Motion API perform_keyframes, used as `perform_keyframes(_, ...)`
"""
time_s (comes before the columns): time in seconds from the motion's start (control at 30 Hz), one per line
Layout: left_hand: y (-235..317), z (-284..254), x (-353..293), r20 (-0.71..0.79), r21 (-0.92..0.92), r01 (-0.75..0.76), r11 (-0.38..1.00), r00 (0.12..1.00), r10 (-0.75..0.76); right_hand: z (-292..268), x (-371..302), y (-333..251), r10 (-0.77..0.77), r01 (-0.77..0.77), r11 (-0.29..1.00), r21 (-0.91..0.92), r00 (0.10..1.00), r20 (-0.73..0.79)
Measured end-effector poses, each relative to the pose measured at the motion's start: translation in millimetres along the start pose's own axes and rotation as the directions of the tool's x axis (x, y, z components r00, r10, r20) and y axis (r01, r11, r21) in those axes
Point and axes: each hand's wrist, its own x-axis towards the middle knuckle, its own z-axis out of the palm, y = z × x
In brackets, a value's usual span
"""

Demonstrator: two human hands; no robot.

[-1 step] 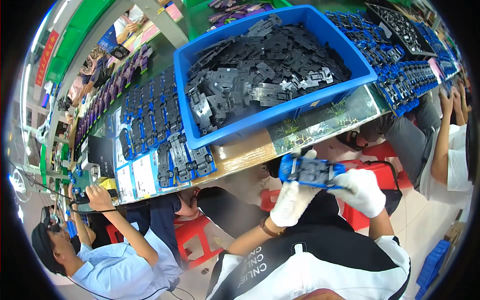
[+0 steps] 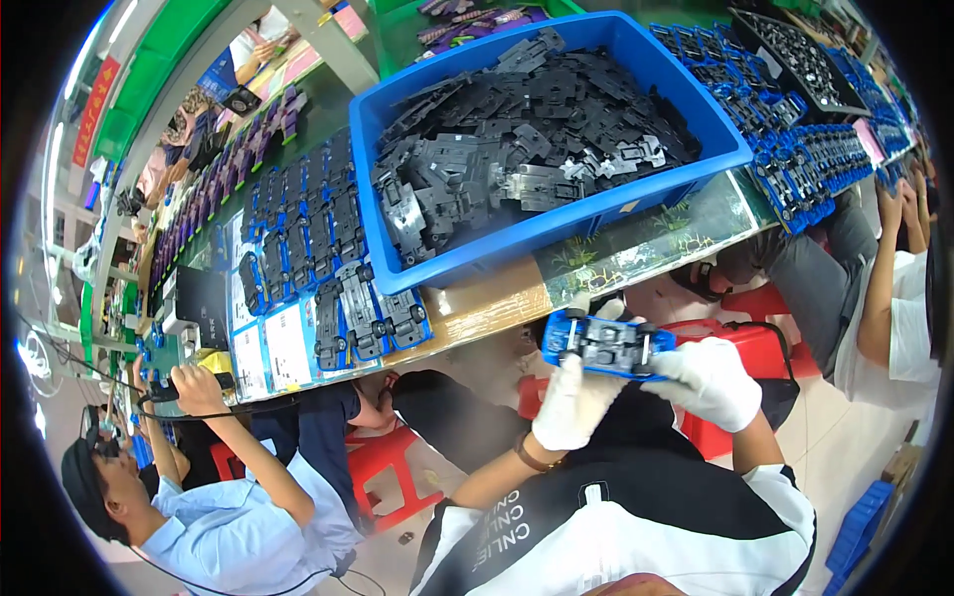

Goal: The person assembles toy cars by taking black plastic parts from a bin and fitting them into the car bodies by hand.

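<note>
Being gripped by both white-gloved hands point(image 2: 712, 383), a blue-and-black plastic car point(image 2: 607, 345) is seemingly being inspected. Steadiness is likely being required.

Gloved left hand point(image 2: 578, 405): one
Gloved right hand point(image 2: 711, 383): one
Blue toy car point(image 2: 608, 345) in the hands: one
Large blue bin point(image 2: 558, 229): one
Black plates point(image 2: 532, 139) in the bin: dozens, too heaped to count
Cars point(image 2: 360, 313) in the nearest row left of the bin: three
Black tray point(image 2: 843, 103) at upper right: one
Brown wristband point(image 2: 533, 458): one
</note>
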Motion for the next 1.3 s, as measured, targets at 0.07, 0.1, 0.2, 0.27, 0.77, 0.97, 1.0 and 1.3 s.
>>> perform_keyframes(0.07,13.0,1.5,-5.2,-0.15,0.021,-0.058,0.998,0.987,0.061,-3.7,8.6,-4.3,-0.171,0.178,0.98,0.087,0.982,-0.086)
perform_keyframes(0.1,19.7,-2.7,-8.6,-0.175,0.004,-0.066,0.998,0.982,0.066,-16.3,14.5,-7.5,-0.234,0.242,0.965,0.1,0.969,-0.081)
perform_keyframes(0.2,35.8,-3.5,-21.7,-0.244,0.049,-0.139,0.989,0.959,0.147,-59.4,43.4,-2.9,-0.472,0.473,0.863,0.177,0.88,-0.055)
perform_keyframes(0.27,42.3,-4.3,-25.8,-0.247,0.062,-0.168,0.984,0.952,0.178,-73.4,70.2,6.2,-0.476,0.503,0.864,0.02,0.831,-0.288)
perform_keyframes(0.77,49.4,-14.5,-51.1,-0.235,-0.138,-0.171,0.975,0.963,0.136,-74.2,288.5,89.4,0.341,-0.403,0.888,-0.221,0.9,-0.273)
perform_keyframes(0.97,53.6,-12.8,-50.7,-0.215,-0.152,-0.176,0.973,0.966,0.141,-83.2,264.5,106.9,0.315,-0.29,0.949,0.123,0.889,-0.333)
perform_keyframes(1.0,53.6,-11.6,-50.2,-0.234,-0.146,-0.194,0.97,0.959,0.157,-87.9,255.0,111.5,0.303,-0.246,0.948,0.2,0.891,-0.339)
perform_keyframes(1.3,54.6,-8.5,-49.6,-0.278,-0.202,-0.181,0.962,0.953,0.121,-87.8,203.1,84.2,0.041,-0.102,0.969,-0.227,0.964,-0.262)
